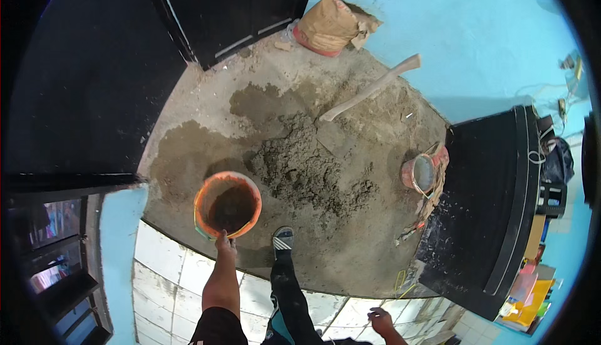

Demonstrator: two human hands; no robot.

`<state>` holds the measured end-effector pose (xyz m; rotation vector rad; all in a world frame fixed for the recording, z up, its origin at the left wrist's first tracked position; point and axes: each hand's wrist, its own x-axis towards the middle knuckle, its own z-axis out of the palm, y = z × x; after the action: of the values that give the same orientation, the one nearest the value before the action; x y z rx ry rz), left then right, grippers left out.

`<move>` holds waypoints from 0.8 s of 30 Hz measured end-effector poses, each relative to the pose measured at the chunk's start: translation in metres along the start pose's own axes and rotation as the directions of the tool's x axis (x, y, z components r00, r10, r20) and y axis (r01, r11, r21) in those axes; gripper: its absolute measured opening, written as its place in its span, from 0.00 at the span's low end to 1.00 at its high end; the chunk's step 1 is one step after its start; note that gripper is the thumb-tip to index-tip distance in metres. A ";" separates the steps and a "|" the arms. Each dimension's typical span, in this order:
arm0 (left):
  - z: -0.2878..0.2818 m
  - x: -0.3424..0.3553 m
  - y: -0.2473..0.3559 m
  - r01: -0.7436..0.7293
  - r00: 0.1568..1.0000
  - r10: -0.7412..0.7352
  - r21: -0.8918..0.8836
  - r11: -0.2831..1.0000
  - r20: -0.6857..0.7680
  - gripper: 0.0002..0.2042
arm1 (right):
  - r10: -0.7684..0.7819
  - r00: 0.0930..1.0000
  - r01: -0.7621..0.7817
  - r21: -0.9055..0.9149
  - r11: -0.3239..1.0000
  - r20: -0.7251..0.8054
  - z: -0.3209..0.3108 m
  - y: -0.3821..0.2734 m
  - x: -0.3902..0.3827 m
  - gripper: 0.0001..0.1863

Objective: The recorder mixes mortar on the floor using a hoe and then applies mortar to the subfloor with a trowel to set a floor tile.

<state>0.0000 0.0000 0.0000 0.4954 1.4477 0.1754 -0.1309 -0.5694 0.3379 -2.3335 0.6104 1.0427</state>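
My left hand point(226, 242) grips the near rim of an orange bucket point(253, 217), with a green handle hanging at its left side. Dark wet-looking material lies in the bottom of the bucket. To the right of it a heap of wet grey mortar point(299, 160) spreads over the floor. A hoe with a pale wooden handle point(369, 90) lies at the heap's far side, its blade on the mortar. Low at the right, my right hand point(380, 321) hangs over the white tiles, touching nothing, its fingers loosely apart.
A torn brown paper sack point(325, 25) stands at the far wall. On the right, a smaller reddish bucket point(418, 173) with grey contents sits near a black cabinet point(479, 201). My sandaled foot point(283, 238) is at the mortar's near edge. White tiles point(156, 251) border the rough floor.
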 end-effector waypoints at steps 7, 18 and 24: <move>-0.014 0.121 -0.071 0.281 0.951 -0.239 -0.223 0.933 0.196 0.13 | -0.096 0.985 0.104 -0.050 0.993 0.140 -0.004 -0.049 0.045 0.13; -0.071 0.031 -0.131 0.287 0.958 -0.287 0.147 0.946 -0.025 0.12 | 0.184 0.969 -0.161 -0.142 0.977 0.167 -0.043 -0.069 0.087 0.16; -0.073 -0.063 -0.111 0.415 0.909 -0.412 0.049 0.908 -0.070 0.13 | 0.081 0.985 -0.094 0.073 0.993 0.155 -0.046 -0.071 0.131 0.18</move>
<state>-0.0994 -0.1084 0.0070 0.2242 1.5857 -0.1983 0.0150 -0.5679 0.2819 -2.1518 0.6876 1.2004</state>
